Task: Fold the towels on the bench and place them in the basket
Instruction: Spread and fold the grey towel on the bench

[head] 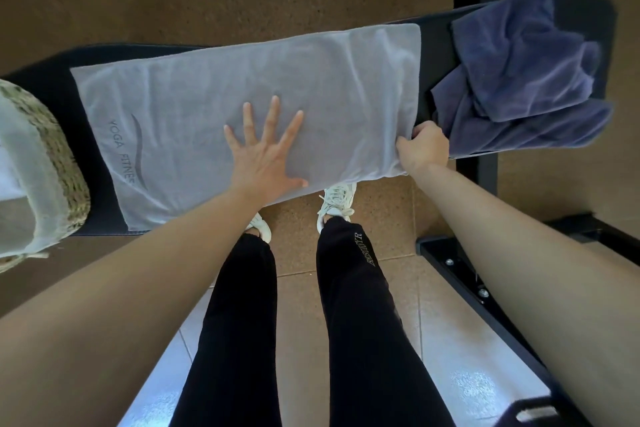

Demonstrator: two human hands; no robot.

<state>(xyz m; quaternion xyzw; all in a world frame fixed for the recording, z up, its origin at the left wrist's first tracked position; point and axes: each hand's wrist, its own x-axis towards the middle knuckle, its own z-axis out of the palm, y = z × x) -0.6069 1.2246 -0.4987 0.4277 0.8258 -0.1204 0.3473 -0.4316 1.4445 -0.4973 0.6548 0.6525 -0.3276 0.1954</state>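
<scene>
You are starting the first fold of the grey towel (329,80) on the bench (437,45).
You are pressing your left hand (265,152) flat on the middle of the grey towel, fingers (272,114) straight and spread wide, gripping nothing, while your right hand (424,147) is pinching the towel's near right corner with curled fingers. The towel is lying spread out along the bench, its near edge hanging slightly over the side. The blue towel (519,62) is lying crumpled at the right end, just beside your right hand, and the basket (59,163) is sitting at the left end. Next, I judge, you are needing to carry that corner leftward over the anchoring palm, keeping the edges aligned.
</scene>
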